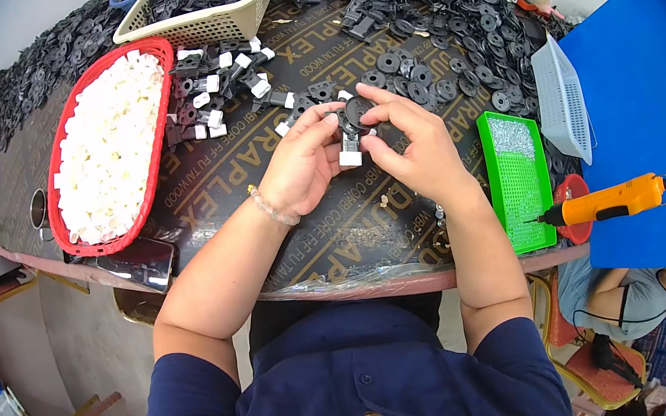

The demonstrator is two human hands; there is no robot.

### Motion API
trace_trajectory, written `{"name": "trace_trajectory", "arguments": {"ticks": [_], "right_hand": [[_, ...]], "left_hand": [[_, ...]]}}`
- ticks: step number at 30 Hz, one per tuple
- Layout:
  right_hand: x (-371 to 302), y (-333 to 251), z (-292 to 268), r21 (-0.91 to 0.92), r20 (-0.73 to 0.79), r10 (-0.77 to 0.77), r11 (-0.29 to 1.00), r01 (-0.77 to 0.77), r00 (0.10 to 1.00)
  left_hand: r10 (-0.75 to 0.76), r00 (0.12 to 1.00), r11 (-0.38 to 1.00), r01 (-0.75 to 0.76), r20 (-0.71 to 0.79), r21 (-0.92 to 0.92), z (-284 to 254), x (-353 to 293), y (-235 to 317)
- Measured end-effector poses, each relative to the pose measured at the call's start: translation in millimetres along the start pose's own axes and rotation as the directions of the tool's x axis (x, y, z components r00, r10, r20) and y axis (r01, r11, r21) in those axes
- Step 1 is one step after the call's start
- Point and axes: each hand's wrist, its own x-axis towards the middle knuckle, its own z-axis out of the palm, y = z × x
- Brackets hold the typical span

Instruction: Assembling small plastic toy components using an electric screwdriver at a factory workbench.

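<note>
Over the middle of the table my left hand, with a beaded bracelet at its wrist, pinches a small black plastic part. A white block sits at that part's near end. My right hand grips a round black disc between thumb and fingers, and the disc lies against the upper end of the black part. Whether the two are joined cannot be told. Just beyond my left hand lie several black parts with white blocks. Loose black discs spread beyond my right hand.
A red basket of white blocks stands left; a beige basket of black parts stands at the back. On the right are a green tray with small silver pieces, an orange electric screwdriver and a white basket. Another person sits beyond.
</note>
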Motion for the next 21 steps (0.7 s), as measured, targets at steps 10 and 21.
{"name": "trace_trajectory", "arguments": {"ticks": [10,21], "right_hand": [[0.4,-2.6,-4.8,0.197,-0.005,0.210,0.959,-0.204,0.978],[-0.9,-9.1,1.7,0.060,-0.090,0.153,0.987,-0.148,0.984]], "left_hand": [[-0.001,0.998,0.999,-0.002,0.067,0.049,5.3,-5.0,2.4],[0.110,0.989,0.993,-0.106,0.093,-0.054,6.0,-2.9,-1.6]]}}
